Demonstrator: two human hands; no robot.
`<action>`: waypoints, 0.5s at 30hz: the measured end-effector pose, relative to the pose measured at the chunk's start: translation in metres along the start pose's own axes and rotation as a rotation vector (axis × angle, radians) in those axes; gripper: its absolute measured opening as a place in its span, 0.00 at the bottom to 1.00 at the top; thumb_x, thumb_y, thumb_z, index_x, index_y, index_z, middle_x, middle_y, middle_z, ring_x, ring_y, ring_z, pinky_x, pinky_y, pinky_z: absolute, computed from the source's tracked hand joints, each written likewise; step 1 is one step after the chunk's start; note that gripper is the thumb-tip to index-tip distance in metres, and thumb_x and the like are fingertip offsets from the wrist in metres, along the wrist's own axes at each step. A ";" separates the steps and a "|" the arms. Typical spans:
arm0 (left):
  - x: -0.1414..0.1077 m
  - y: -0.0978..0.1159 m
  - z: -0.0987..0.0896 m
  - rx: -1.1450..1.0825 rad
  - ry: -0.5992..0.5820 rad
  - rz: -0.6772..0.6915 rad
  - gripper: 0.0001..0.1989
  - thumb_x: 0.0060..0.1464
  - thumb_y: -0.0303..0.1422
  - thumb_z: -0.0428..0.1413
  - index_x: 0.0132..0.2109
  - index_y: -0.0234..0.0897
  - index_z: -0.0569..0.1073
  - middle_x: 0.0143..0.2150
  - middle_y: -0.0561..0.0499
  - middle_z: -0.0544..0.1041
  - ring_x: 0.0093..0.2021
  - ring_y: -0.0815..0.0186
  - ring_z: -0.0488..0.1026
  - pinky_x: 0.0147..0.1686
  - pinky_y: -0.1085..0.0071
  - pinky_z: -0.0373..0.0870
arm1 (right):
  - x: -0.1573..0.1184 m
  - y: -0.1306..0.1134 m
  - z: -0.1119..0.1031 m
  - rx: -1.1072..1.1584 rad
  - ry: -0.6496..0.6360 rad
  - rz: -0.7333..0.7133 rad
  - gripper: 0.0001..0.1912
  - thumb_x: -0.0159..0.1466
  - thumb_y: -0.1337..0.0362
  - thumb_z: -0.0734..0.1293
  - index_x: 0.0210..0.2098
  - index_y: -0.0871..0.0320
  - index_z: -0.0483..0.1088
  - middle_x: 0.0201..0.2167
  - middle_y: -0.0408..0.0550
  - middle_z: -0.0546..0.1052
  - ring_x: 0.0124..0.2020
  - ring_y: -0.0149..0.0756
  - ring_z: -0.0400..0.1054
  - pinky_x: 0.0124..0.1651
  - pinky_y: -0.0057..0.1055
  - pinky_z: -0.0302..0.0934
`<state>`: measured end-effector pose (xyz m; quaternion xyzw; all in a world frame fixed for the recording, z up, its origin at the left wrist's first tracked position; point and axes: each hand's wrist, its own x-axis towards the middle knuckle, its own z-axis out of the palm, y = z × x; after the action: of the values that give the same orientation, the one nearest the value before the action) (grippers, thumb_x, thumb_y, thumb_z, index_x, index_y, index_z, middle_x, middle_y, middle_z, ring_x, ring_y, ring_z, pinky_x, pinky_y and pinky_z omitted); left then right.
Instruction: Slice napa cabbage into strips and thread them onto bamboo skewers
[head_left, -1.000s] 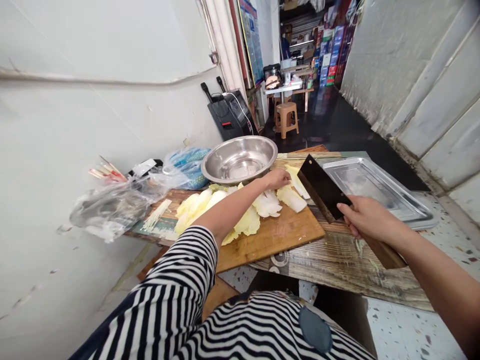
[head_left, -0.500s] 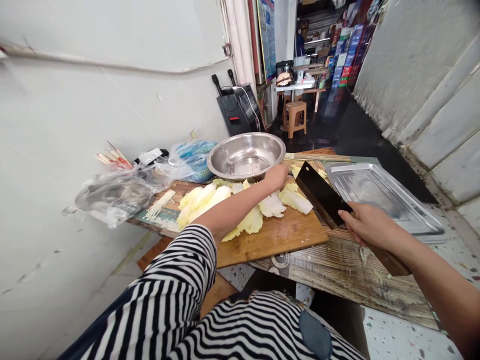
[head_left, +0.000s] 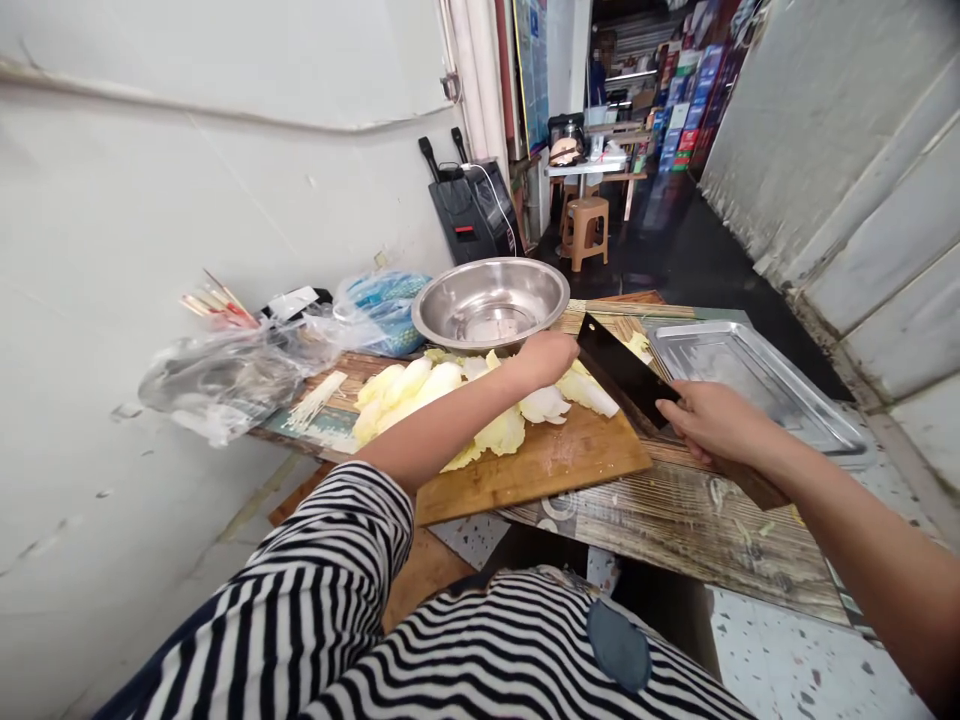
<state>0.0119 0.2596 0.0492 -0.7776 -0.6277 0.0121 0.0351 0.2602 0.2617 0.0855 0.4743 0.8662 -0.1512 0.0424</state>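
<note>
My right hand (head_left: pixel 712 418) grips the handle of a dark, wide-bladed cleaver (head_left: pixel 622 370). Its blade slants up to the left, over the right end of a wooden cutting board (head_left: pixel 592 450). Pale yellow and white napa cabbage leaves (head_left: pixel 409 395) lie spread across the board. My left hand (head_left: pixel 547 358) is closed at the far edge of the leaves, close to the blade's tip and in front of a steel basin (head_left: pixel 491 305). Its fingertips are hidden, so what it holds cannot be seen. One cabbage leaf (head_left: pixel 589 390) lies just beneath it.
Enoki mushrooms (head_left: pixel 319 398) lie left of the board, beside clear plastic bags (head_left: pixel 217 385) and a blue bag (head_left: pixel 390 305). A metal tray (head_left: pixel 750 375) sits at the right. Behind the basin a black boxy device (head_left: pixel 472 215) leans by the wall. A brown stool (head_left: pixel 585 230) stands farther back.
The cleaver and my right hand have shifted slightly up and left in view, its tip now nearer my left hand. The whole view has also shifted a little. My left hand stays at the leaves.
</note>
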 end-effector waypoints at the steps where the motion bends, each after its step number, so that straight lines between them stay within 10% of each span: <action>1: -0.007 0.005 0.001 0.008 -0.017 0.022 0.14 0.61 0.24 0.50 0.43 0.31 0.82 0.42 0.39 0.82 0.47 0.55 0.80 0.43 0.67 0.73 | 0.000 -0.004 -0.003 -0.019 -0.028 0.012 0.13 0.70 0.62 0.57 0.42 0.60 0.73 0.19 0.46 0.75 0.21 0.37 0.71 0.31 0.29 0.58; 15: -0.032 0.041 0.040 0.065 -0.165 0.335 0.15 0.64 0.25 0.48 0.45 0.29 0.80 0.45 0.38 0.82 0.44 0.55 0.80 0.41 0.65 0.70 | 0.027 -0.013 0.001 0.015 -0.155 0.034 0.16 0.68 0.65 0.55 0.44 0.62 0.73 0.15 0.46 0.72 0.15 0.37 0.67 0.26 0.30 0.60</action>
<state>0.0423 0.2211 0.0057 -0.8661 -0.4894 0.1017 0.0064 0.2349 0.2770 0.0815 0.4761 0.8511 -0.1930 0.1084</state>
